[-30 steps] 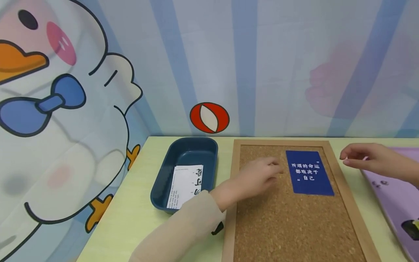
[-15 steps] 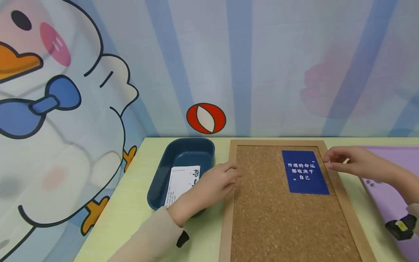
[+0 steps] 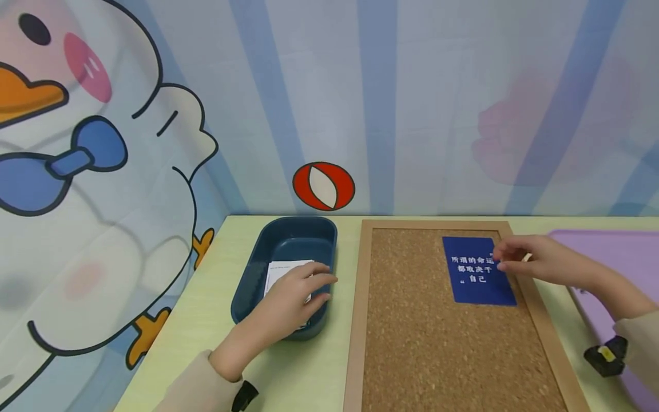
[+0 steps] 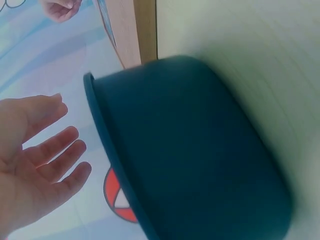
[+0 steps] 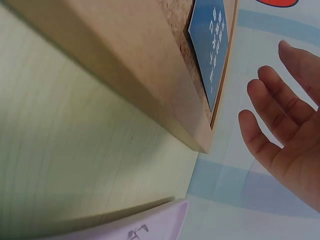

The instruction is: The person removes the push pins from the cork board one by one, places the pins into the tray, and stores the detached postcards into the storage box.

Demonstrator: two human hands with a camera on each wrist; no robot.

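Note:
My left hand point(image 3: 288, 297) hovers over the dark blue tray point(image 3: 304, 229), its fingers spread and loosely bent with nothing between them. White printed cards point(image 3: 282, 270) lie in that tray, partly covered by the hand. In the left wrist view the fingers stand above the rim of the tray point(image 4: 190, 145). A blue card point(image 3: 471, 292) with white Chinese characters lies on the upper right of the framed cork board point(image 3: 443, 343). Over that card's right edge is my right hand point(image 3: 546, 260), fingers relaxed and holding nothing; the right wrist view shows it raised above the board.
At the right, a light purple tray point(image 3: 566, 234) with small dark marks lies on the pale yellow table point(image 3: 314, 383). The cork board has a raised wooden frame point(image 3: 355, 337). Behind the table hangs a printed cloth backdrop point(image 3: 432, 114) with a cartoon duck and a red ball.
My left hand has moved left from over the cork board to above the dark blue tray. The right hand has come left from the purple tray to the blue card's edge.

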